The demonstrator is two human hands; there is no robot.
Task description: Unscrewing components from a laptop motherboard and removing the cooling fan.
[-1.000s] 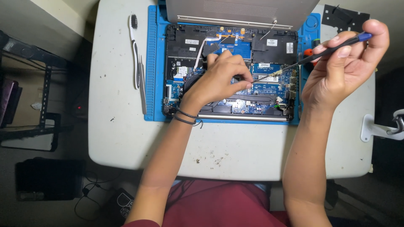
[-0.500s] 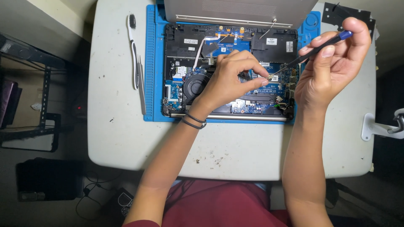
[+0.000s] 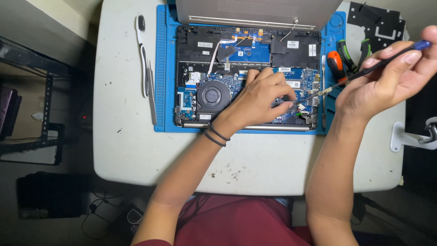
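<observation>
The laptop lies opened up on a blue mat on the white table, its bottom cover already off, so that the fan, the blue circuit board and the black panels at the far side are all bare. That much of the stripping-down looks done; the board, the fan and the ribbon cables sit in place, so most of the inner parts seem still to be taken out or worked on.

The left hand rests on the board just right of the fan, its grip closed with fingertips pinched together over a small part near the laptop's near right corner; what they hold, if anything, is too small to tell. The right hand is raised off to the right of it, its grip clamped on a thin screwdriver with a blue cap, the shaft slanting down and left so the tip hovers at the board's right edge, close to the left fingertips.

Just beyond the screwdriver's shaft lie pliers with orange and green handles. Well to the left of both hands, a toothbrush and tweezers lie on the table, untouched
</observation>
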